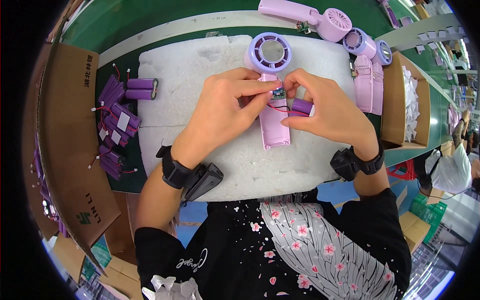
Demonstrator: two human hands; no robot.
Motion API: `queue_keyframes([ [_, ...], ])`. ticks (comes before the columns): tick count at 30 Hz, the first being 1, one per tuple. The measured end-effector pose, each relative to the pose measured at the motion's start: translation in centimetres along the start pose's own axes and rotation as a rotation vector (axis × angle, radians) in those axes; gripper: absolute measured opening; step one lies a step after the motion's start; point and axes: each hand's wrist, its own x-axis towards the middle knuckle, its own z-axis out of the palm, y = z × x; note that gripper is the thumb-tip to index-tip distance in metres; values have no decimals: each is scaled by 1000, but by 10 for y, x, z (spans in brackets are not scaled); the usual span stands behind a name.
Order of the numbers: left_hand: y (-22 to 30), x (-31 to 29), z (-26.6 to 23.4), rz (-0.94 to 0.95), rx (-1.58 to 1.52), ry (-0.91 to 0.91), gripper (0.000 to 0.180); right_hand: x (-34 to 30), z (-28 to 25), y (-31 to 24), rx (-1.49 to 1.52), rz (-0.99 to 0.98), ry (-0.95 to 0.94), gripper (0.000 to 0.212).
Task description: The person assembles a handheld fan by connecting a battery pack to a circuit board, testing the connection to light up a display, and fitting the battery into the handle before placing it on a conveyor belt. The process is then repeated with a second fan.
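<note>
A handheld fan's open pink handle shell [274, 131] lies on the white foam pad, its round lilac head [269, 52] pointing away from me. My left hand [227, 102] is closed, thumb and forefinger pinching at a small green circuit board [278, 94] in the handle's upper part. Whether a plug is between those fingertips is hidden. In my right hand [327, 105] a purple battery pack [301, 106] with a white label is held beside the shell, thumb below it and forefinger bent near the board. Red and black wires [285, 109] run from the battery toward the board.
Purple battery packs [116, 120] with wires lie left of the foam pad [170, 100], beside a tall cardboard box [75, 135]. More pink fan parts [332, 25] sit at the far right. A carton of white pieces [395, 102] stands right. Black devices [204, 181] are strapped to both wrists.
</note>
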Motion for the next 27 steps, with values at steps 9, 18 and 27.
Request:
queue_keyframes([
  [9, 0, -1, 0, -33, -1, -14, 22, 0, -1, 6, 97, -21, -42, 45],
  [18, -4, -2, -7, 16, -190, -5, 21, 9, 1, 12, 511, 205, -65, 28],
  [27, 1, -2, -16, 103, -236, -45, 23, 6, -3, 6, 629, 86, 63, 27],
])
